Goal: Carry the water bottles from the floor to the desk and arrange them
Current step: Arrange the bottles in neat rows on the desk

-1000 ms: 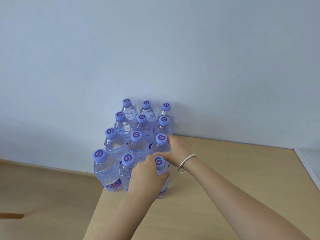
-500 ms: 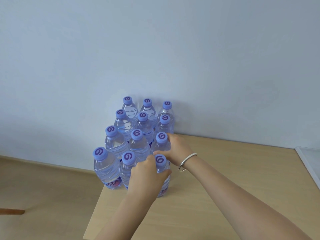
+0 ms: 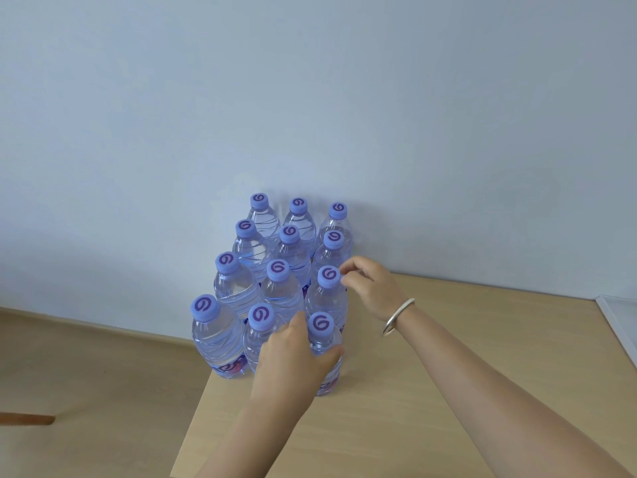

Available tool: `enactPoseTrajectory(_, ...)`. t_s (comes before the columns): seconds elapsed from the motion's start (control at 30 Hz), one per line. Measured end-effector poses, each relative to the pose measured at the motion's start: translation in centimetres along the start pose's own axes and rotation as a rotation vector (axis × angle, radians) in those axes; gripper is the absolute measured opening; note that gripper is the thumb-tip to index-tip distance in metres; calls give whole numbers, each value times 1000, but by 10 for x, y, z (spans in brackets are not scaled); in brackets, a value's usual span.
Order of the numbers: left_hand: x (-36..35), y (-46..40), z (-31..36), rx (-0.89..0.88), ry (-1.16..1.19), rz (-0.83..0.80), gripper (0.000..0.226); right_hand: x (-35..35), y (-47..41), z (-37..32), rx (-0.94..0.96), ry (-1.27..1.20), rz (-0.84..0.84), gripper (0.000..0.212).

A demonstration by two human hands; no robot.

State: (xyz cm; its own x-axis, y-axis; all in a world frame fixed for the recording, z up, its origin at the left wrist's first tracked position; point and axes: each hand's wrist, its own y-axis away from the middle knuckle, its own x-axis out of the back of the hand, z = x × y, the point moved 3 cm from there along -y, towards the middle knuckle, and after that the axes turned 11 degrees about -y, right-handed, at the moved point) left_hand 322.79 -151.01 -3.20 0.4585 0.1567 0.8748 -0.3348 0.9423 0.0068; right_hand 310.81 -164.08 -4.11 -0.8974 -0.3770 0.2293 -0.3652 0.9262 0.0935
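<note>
Several clear water bottles with purple caps (image 3: pixel 289 235) stand upright in tight rows at the back left corner of the light wooden desk (image 3: pixel 448 408), against the wall. My left hand (image 3: pixel 293 360) grips the front right bottle (image 3: pixel 321 325) around its shoulder, just under the cap. My right hand (image 3: pixel 370 288), with a silver bangle on the wrist, hovers at the right of the bottle behind it (image 3: pixel 326 300). Its loosely curled fingertips are at the edge of that bottle's cap and hold nothing.
The desk's left edge (image 3: pixel 193 426) runs right beside the front left bottle (image 3: pixel 217 339). Wooden floor (image 3: pixel 86 374) lies to the left, with a brown wooden piece (image 3: pixel 24 418) at the frame's edge. A white-rimmed object (image 3: pixel 620 319) sits at the desk's far right.
My right hand has come off the side of the third-row bottle and risen to its cap. My left hand keeps its grip on the front right bottle.
</note>
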Motion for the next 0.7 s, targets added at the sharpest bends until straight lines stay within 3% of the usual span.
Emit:
enactPoseTrajectory(0.1,11,0,4,-22,-1,24,41,4,-11,-2,30,-78,152,12)
enactPoseTrajectory(0.17,16,-1,7,-43,31,28,37,2,-24,0,12,-13,207,27)
enactPoseTrajectory(0.23,21,-5,12,-65,41,23,33,-5,-34,1,-11,3,142,44)
enactPoseTrajectory(0.33,19,-9,17,-56,-7,-21,69,-14,-43,0,-31,-28,38,45)
enactPoseTrajectory(0.43,16,-9,20,-39,-7,-84,63,-15,-49,-1,-52,46,57,45)
enactPoseTrajectory(0.53,21,-2,24,-35,-4,-115,72,-13,-50,-2,-37,46,33,45)
enactPoseTrajectory(0.63,52,14,21,-98,217,-59,57,-10,-49,2,-36,-25,-40,39)
enactPoseTrajectory(0.7,88,14,2,-118,487,16,37,-1,-50,7,-76,-78,44,32)
